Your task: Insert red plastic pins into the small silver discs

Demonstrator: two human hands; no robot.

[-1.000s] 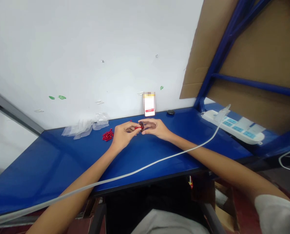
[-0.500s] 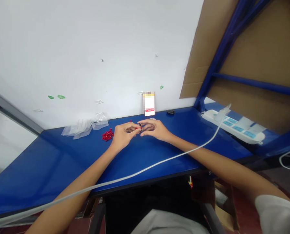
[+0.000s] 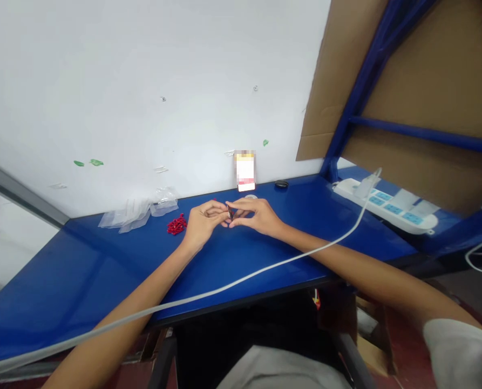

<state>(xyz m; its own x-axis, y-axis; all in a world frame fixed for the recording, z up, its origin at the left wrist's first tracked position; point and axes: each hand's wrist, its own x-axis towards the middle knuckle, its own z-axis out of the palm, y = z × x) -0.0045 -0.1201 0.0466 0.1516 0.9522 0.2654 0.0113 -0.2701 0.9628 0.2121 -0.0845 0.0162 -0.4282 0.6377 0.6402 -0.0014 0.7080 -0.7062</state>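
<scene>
Over the middle of the blue table (image 3: 103, 275), my left hand (image 3: 200, 222) and my right hand (image 3: 262, 217) meet fingertip to fingertip. Between them is a small, thin, dark piece (image 3: 230, 212), seen nearly edge-on. The thumb and fingers of my right hand pinch it by its edges. My left fingers are closed against its other side; whatever they hold is hidden. Just left of my left hand lies a heap of small red pieces (image 3: 176, 224), too small to name exactly.
Clear plastic bags (image 3: 133, 213) lie along the wall. A lit phone (image 3: 246, 172) leans there, with a round whitish item (image 3: 251, 196) before it and a black oval object (image 3: 281, 184) to its right. A white cable (image 3: 265, 268) crosses in front, reaching a power strip (image 3: 386, 205).
The red bit seen in my left fingertips is now out of sight. The dark piece has turned slightly, and my hands are closer together. The view has shifted a little.
</scene>
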